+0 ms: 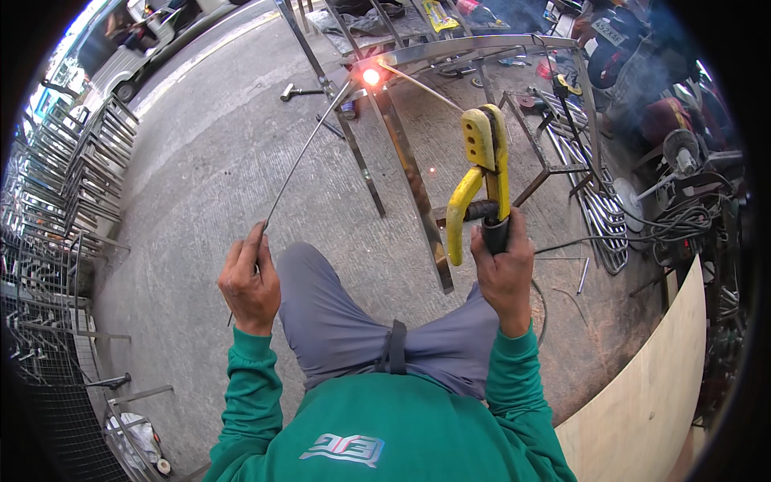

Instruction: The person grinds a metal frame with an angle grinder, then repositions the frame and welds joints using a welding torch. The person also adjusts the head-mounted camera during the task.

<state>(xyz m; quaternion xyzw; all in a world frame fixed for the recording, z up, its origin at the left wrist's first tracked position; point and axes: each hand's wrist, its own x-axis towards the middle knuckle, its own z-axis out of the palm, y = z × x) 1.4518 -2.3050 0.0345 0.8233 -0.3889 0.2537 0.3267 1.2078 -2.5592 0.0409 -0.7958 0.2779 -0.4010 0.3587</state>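
My left hand (250,281) pinches a thin metal rod (303,153), which slants up to a square-tube metal frame (408,157). In my right hand (506,273) is the black grip of a yellow welding electrode holder (499,149). A thin welding electrode (426,87) runs from its jaws toward the same joint on the frame. Beside the electrode's tip, a bright reddish glow (370,77) hides the exact contact there. The frame stands in front of my knees, one leg reaching down between them.
A hammer (299,92) lies on the concrete left of the frame. Metal frames (88,161) are stacked at the left. To the right are bent tubes (590,193), coiled cables (683,221) and a plywood sheet (642,386). Smoke drifts at the upper right; a vehicle (157,40) stands at the far left.
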